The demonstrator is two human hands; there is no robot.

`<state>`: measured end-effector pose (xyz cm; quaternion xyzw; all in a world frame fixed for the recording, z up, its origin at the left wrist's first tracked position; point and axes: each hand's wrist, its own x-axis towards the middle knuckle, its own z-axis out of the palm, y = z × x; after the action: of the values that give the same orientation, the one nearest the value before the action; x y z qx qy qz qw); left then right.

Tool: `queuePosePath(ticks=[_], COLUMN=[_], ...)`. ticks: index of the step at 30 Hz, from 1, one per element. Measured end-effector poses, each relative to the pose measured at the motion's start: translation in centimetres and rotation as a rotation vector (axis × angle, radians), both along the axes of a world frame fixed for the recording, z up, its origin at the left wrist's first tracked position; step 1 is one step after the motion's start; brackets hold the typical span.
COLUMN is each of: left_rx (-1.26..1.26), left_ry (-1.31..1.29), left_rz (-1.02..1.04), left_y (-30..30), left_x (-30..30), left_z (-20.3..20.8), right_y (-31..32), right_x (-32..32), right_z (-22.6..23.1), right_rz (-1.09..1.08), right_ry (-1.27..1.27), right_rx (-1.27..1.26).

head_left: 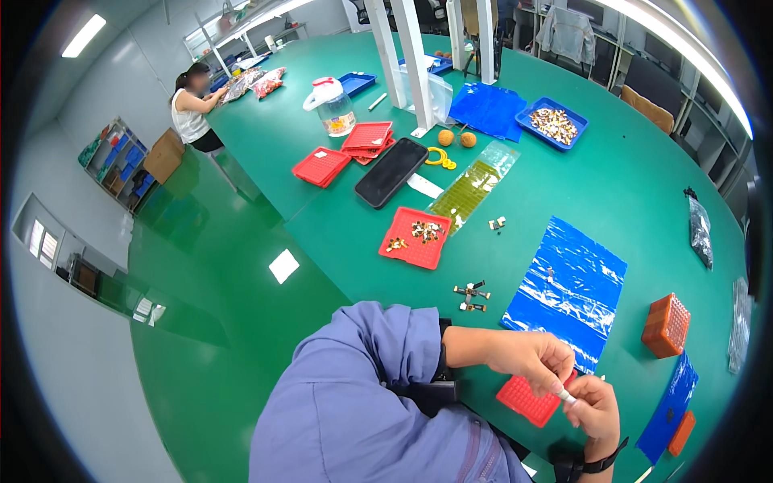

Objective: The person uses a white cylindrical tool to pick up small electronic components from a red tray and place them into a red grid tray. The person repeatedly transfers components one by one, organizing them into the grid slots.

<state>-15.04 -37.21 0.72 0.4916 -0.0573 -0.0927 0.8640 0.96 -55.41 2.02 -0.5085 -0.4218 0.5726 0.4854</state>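
In the lower right of the frame, both hands meet over a red tray (523,397), and the small pale piece (567,396) they are working on sits between their fingertips. The left hand (541,360) has thumb and fingers drawn together at the piece's upper-left end; the right hand (594,406) pinches its lower-right end, so the grip of each appears clamped on it. The piece is too small here to tell what it is or how its parts join. To handle it well, I would let one hand act as a still anchor and the other make the fine movement, pressing lightly near the edges, since so slight a thing could bend or slip under a hard pinch. Working low and directly above the tray seems wise, so that a dropped bit lands inside it. The blue sheet (568,282) just above the hands looks slick and creased, and a loose part could slide on it. The dark connector-like parts (471,295) near the lower middle of the frame lie loose on the green surface (644,221), not far from the left forearm, so the sleeve (354,354) should stay clear of them.
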Motion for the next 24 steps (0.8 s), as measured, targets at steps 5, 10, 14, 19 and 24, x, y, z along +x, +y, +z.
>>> queuePosePath(ticks=[5,10,14,19,24], left_rx=[0.019,0.029,0.067,0.074,0.083], left_ry=[-0.007,0.010,0.010,0.030,0.012], left_rz=[0.002,0.011,-0.027,-0.038,-0.042], left_y=[0.0,0.3,0.1,0.1,-0.1], left_x=[0.0,0.1,0.0,0.0,-0.1], left_z=[0.2,0.0,0.1,0.2,0.0], right_y=[-0.4,0.3,0.1,-0.1,0.4], right_x=[0.6,-0.4,0.2,0.4,-0.4], right_z=[-0.2,1.3,0.3,0.9,1.2], right_rz=[0.020,-0.027,0.035,0.031,-0.014], right_ry=[-0.041,0.059,-0.146,-0.106,-0.064], right_rx=[-0.071,-0.196,0.018,-0.161,-0.049])
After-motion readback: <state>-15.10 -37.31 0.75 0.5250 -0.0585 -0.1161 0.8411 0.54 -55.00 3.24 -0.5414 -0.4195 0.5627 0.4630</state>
